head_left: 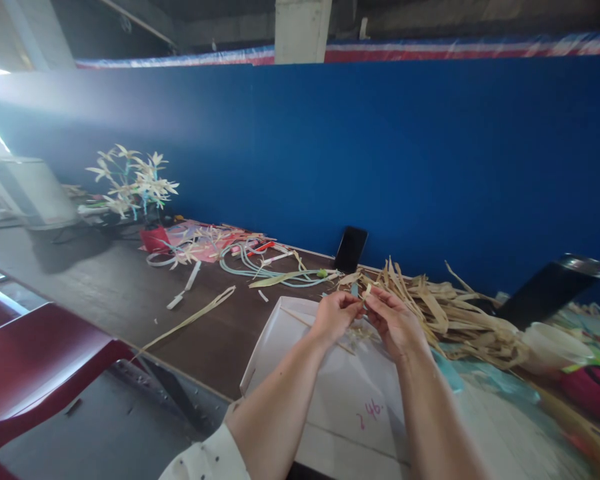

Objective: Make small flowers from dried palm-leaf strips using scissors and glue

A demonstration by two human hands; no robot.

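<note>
Forearms [283, 393] over tray [345, 387] with stick [295, 317]

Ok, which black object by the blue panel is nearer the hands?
The flat phone, just beyond the left hand and right hand. The other, a cylindrical bottle with a shiny top, is farther right, past the dried leaves.

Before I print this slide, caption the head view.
Left hand and right hand meet at a small pale piece over a shallow white tray, beside dry tan leafy strips.
</note>
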